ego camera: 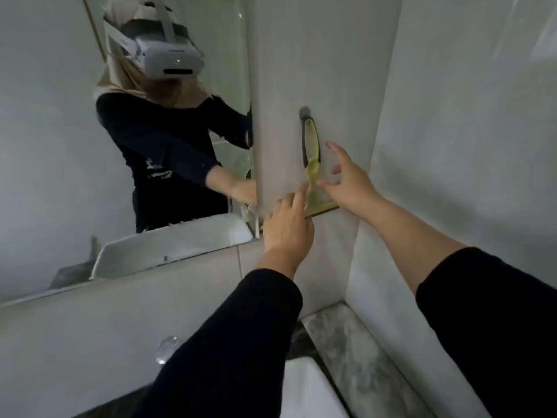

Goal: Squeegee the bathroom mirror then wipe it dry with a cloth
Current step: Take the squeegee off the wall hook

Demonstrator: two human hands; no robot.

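tiled wall (331, 70): squeegee (312, 164) hung on hook (304, 111), both hands (289, 224) open.

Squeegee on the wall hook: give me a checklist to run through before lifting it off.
1. Squeegee hanging on hook: ok.
2. Left hand at the blade end, fingers touching: ok.
3. Right hand closed on the handle: not ok, fingers spread open.
4. Loop free to slide off hook: cannot tell.
5. Mirror within reach, beside the panel: ok.
6. Drying cloth at hand: cannot tell, none in view.
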